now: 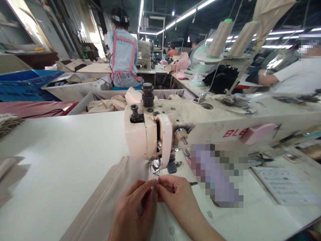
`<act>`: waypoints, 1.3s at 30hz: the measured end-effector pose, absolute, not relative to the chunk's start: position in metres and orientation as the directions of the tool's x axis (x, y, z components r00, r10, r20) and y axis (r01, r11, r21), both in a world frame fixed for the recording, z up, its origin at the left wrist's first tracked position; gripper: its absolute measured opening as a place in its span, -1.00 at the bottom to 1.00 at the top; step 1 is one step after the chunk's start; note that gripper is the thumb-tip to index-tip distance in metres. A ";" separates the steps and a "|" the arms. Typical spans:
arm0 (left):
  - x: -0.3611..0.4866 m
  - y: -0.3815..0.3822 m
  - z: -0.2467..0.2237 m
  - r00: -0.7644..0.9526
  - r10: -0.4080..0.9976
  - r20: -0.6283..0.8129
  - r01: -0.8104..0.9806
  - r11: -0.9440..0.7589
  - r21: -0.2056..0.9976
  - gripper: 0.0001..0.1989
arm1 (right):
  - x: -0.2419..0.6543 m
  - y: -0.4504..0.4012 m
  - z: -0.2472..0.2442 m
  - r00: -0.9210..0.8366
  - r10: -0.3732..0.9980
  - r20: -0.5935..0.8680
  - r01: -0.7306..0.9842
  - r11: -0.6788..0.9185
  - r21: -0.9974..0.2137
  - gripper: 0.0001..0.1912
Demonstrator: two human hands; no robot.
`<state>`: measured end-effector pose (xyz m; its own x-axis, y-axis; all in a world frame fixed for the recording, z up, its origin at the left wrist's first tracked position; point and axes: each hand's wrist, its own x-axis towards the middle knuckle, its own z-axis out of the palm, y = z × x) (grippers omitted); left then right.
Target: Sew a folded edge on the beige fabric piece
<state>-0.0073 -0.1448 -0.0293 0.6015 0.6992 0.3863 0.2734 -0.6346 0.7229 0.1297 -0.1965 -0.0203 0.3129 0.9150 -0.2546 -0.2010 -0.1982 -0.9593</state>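
A beige fabric piece [110,194] with a stitched seam along its left side lies on the white table, its far end at the needle area of a sewing machine [150,134]. Just in front of the presser foot [155,164], my left hand [136,204] pinches the fabric's right edge between thumb and forefinger. My right hand [175,192] meets it there, thumb and forefinger closed on the same edge. The fingertips of both hands nearly touch. What lies beneath my left palm is hidden.
A pink block [259,133] sticks to the machine arm. A printed sheet [283,184] and a blurred-out object [218,177] lie at right. Thread cones [219,38] stand behind the machine. Folded fabric [7,167] rests at left. A co-worker [124,50] sits ahead beyond a fabric-filled bin [82,103].
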 end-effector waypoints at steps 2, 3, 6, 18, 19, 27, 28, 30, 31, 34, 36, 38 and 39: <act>-0.008 -0.145 -0.029 0.591 0.708 0.388 0.279 -0.630 0.725 -0.79 | 0.130 -0.197 -0.021 0.310 0.916 -0.253 -0.203 -0.196 -0.959 -0.82; -0.008 -0.145 -0.029 0.582 0.715 0.387 0.287 -0.627 0.724 -0.80 | 0.130 -0.197 -0.021 0.312 0.916 -0.253 -0.206 -0.195 -0.959 -0.82; -0.008 -0.145 -0.030 0.574 0.713 0.401 0.290 -0.636 0.715 -0.80 | 0.129 -0.198 -0.021 0.310 0.917 -0.251 -0.211 -0.192 -0.959 -0.82; -0.006 -0.147 -0.029 0.628 0.697 0.346 0.243 -0.598 0.763 -0.76 | 0.131 -0.201 -0.022 0.313 0.926 -0.209 -0.184 -0.157 -0.970 -0.80; -0.007 -0.147 -0.028 0.631 0.708 0.317 0.247 -0.571 0.783 -0.75 | 0.130 -0.201 -0.022 0.320 0.924 -0.207 -0.183 -0.155 -0.971 -0.81; -0.004 -0.099 -0.015 0.758 0.653 0.002 0.353 -0.412 0.840 -0.77 | 0.127 -0.197 -0.019 0.318 0.912 -0.258 -0.261 -0.178 -0.949 -0.84; -0.003 -0.091 -0.012 0.787 0.616 -0.047 0.355 -0.389 0.850 -0.79 | 0.127 -0.196 -0.019 0.312 0.915 -0.257 -0.260 -0.178 -0.949 -0.84; 0.000 -0.078 -0.009 0.826 0.553 -0.112 0.350 -0.348 0.870 -0.85 | 0.129 -0.196 -0.019 0.304 0.919 -0.253 -0.249 -0.180 -0.952 -0.84; 0.001 -0.074 -0.009 0.833 0.538 -0.128 0.349 -0.331 0.877 -0.87 | 0.130 -0.196 -0.020 0.304 0.919 -0.251 -0.240 -0.182 -0.954 -0.83; 0.005 -0.070 -0.012 0.822 0.547 -0.160 0.358 -0.277 0.891 -0.90 | 0.127 -0.198 -0.022 0.349 0.905 -0.243 -0.196 -0.183 -0.963 -0.75; 0.007 -0.073 -0.015 0.790 0.590 -0.165 0.379 -0.258 0.889 -0.89 | 0.119 -0.202 -0.024 0.400 0.892 -0.210 -0.093 -0.188 -0.978 -0.56; 0.008 -0.076 -0.015 0.738 0.654 -0.166 0.417 -0.250 0.874 -0.89 | 0.111 -0.208 -0.028 0.399 0.903 -0.160 0.059 -0.200 -0.978 -0.43; 0.009 -0.077 -0.013 0.711 0.682 -0.170 0.440 -0.243 0.864 -0.88 | 0.107 -0.211 -0.030 0.377 0.914 -0.147 0.122 -0.206 -0.971 -0.42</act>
<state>0.0089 -0.0773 -0.0134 0.7109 0.6824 -0.1702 0.4404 -0.2432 0.8642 0.1073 -0.2106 -0.0303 0.3772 0.9144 -0.1468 0.1215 -0.2060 -0.9710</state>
